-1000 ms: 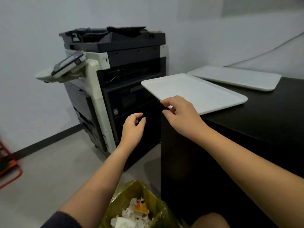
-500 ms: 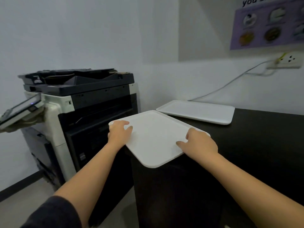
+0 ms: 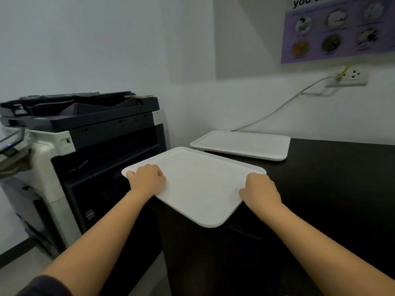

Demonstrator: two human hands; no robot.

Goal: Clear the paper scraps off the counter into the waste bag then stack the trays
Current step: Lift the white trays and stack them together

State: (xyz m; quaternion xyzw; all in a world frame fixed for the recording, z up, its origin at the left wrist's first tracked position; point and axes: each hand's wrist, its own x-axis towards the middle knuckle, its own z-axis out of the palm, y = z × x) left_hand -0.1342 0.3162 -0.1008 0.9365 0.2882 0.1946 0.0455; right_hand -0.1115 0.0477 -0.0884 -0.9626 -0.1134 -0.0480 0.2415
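- The near white tray [image 3: 196, 184] lies at the left corner of the black bench [image 3: 333, 189], and its near corner hangs over the edge.
- The left hand [image 3: 147, 178] has its grip closed on the left rim; the right hand [image 3: 259, 190] holds the right rim.
- The far tray [image 3: 241, 145] rests near the wall, apart from the near one.
- I think the best way is to lift it level and set it squarely on the far tray.

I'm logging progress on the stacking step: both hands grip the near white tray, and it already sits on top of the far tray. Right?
Not quite. The head view shows both hands, left and right, gripping the near tray, but it sits apart from the far tray, not stacked.
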